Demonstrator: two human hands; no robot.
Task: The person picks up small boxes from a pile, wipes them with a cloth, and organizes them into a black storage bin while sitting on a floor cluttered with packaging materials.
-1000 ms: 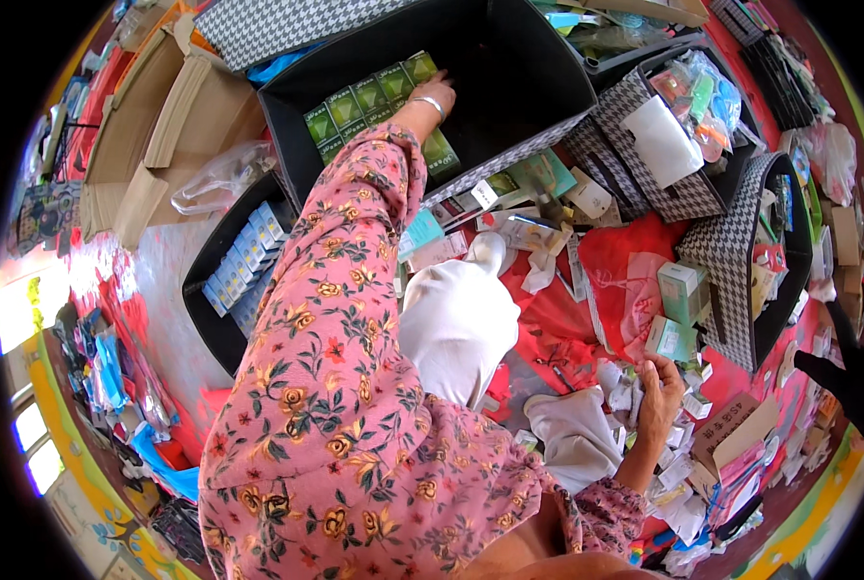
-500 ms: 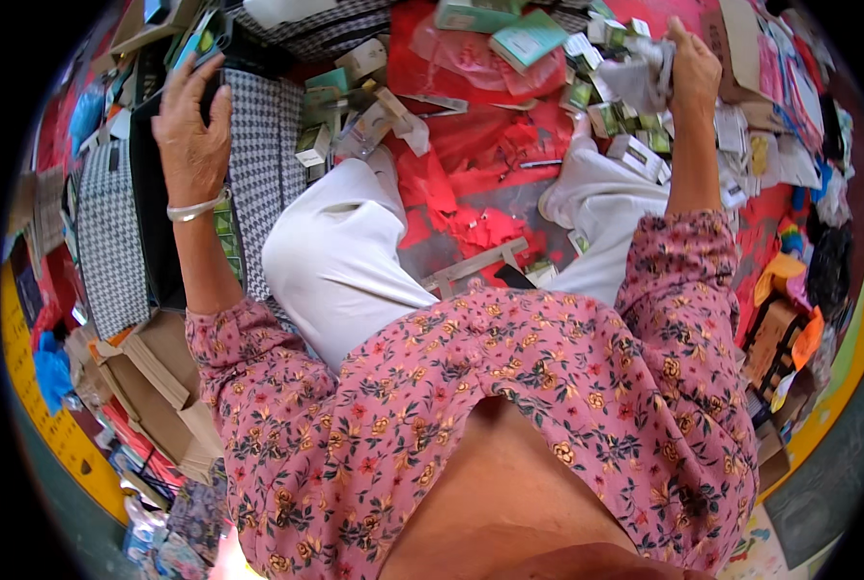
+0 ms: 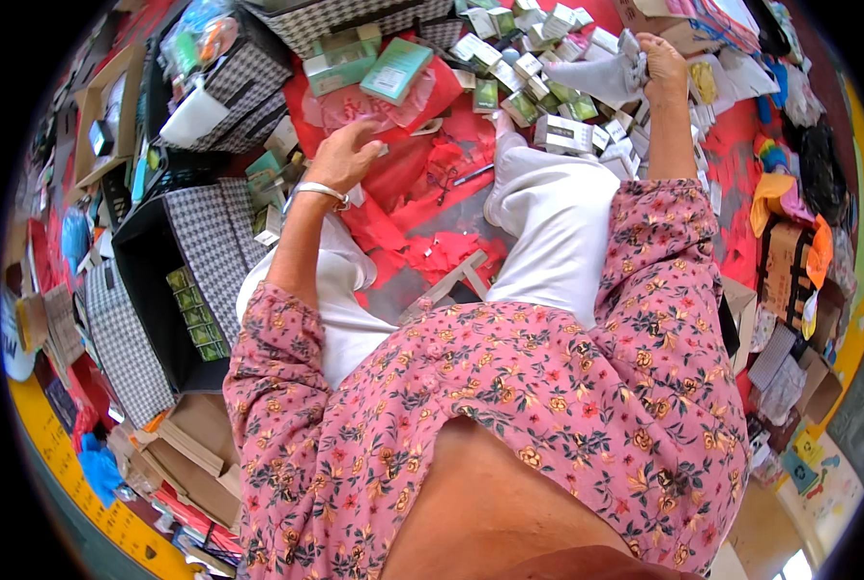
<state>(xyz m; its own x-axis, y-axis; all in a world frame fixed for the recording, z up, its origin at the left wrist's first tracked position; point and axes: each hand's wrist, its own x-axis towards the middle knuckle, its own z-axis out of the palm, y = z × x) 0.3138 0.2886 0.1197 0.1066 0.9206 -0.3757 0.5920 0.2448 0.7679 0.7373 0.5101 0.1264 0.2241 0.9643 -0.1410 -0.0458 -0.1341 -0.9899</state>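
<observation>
My left hand (image 3: 343,157) is raised above my left knee with its fingers apart and nothing in it. Below and beside it lie a crumpled red plastic sheet (image 3: 379,253) and several small boxes. At the upper right, my right hand (image 3: 664,66) is closed on a limp light grey cloth (image 3: 596,81), which looks like a sock. The cloth hangs over a heap of small white and green boxes (image 3: 564,133). A black-lined houndstooth storage box (image 3: 145,275) stands open at my left, with green packs (image 3: 197,316) inside.
Two teal boxes (image 3: 396,70) lie on red plastic ahead. Another houndstooth box (image 3: 244,92) stands at the far left. Opened cardboard (image 3: 186,454) lies beside my left elbow. Colourful cloths, a black bag (image 3: 820,164) and a brown patterned box (image 3: 783,273) crowd the right side.
My left hand has moved right, from over the storage box to above my left knee. My right hand keeps hold of the grey cloth. The view has shifted, showing more of the small-box heap.
</observation>
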